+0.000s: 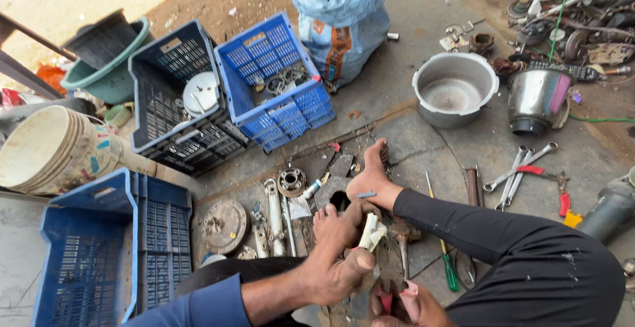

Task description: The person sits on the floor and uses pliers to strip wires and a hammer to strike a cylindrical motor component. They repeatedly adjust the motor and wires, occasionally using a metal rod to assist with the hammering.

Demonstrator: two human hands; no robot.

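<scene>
Person sits on grey concrete floor (pixel 423 9), bare feet forward.

Left hand (pixel 337 271) fingers clamped on small cream-white plastic piece (pixel 372 231), low near floor's near edge, just over left foot (pixel 336 224).

Right hand (pixel 403 304) fingers closed round red-handled tool (pixel 385 300); tool tip hidden, kind unclear.

Rusty metal part (pixel 402 233) lies just beside cream piece.

Good way, my guess: keep cream piece steady, work slow, keep toes clear of tool.

Green-handled screwdriver (pixel 448 267) near, right.
</scene>
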